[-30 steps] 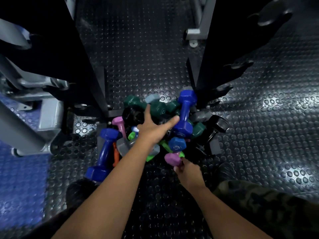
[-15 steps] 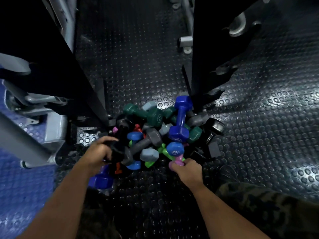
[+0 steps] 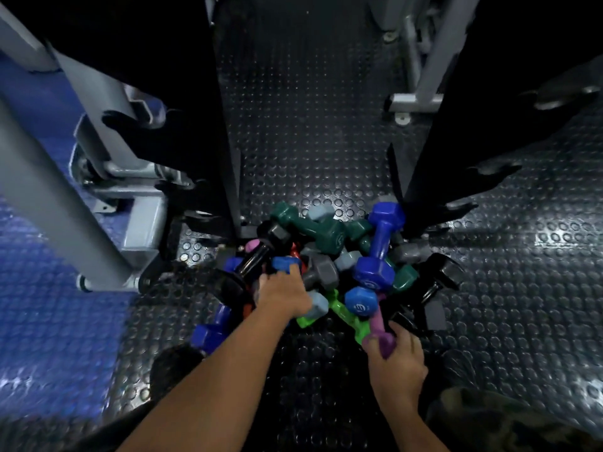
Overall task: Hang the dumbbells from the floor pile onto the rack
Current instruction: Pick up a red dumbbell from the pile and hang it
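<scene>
a purple dumbbell (image 3: pixel 378 334) at the floor pile's (image 3: pixel 326 256) near edge is gripped by the right hand (image 3: pixel 396 363), a blue one (image 3: pixel 285 265) by the left hand (image 3: pixel 282 293), so neighbouring weights could be dislodged and rolled when lifted.

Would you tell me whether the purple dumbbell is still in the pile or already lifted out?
Still in the pile: the right hand grips its near end, while the purple dumbbell runs under a blue dumbbell.
</scene>
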